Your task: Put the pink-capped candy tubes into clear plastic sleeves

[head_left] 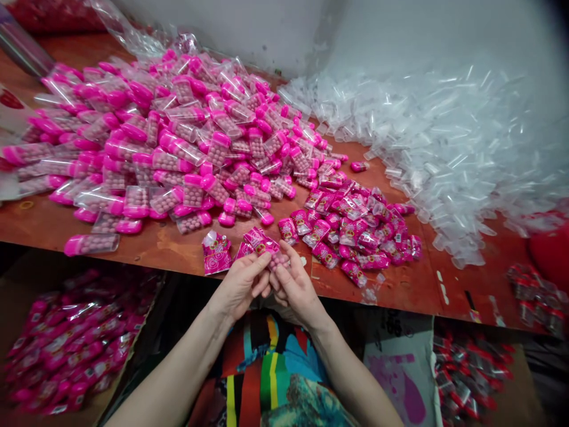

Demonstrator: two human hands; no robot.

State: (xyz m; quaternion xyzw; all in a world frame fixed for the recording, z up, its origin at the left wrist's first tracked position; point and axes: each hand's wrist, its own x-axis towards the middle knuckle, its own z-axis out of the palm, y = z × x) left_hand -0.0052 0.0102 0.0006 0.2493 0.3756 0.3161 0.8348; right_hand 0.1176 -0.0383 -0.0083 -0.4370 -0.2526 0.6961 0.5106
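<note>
Both of my hands meet at the table's front edge. My left hand [246, 280] is closed, its thumb pressing on a pink printed wrapper sleeve [261, 240]. My right hand [295, 284] pinches a small clear candy container [278, 259] filled with pink balls; its far end meets the sleeve, and the fingers hide part of it. Just left of my hands, a stack of flat pink sleeves [217, 256] lies on the table. Wrapped candy containers [355, 228] form a heap to the right. Behind is a large pile of unwrapped, pink-capped candy containers [191, 145].
Clear plastic empties [427, 142] are piled at the back right of the reddish table [173, 240]. A box of wrapped pink packs [75, 344] stands below at left. Red-and-clear pieces [471, 373] fill a box below at right. A small knife [473, 307] lies near the edge.
</note>
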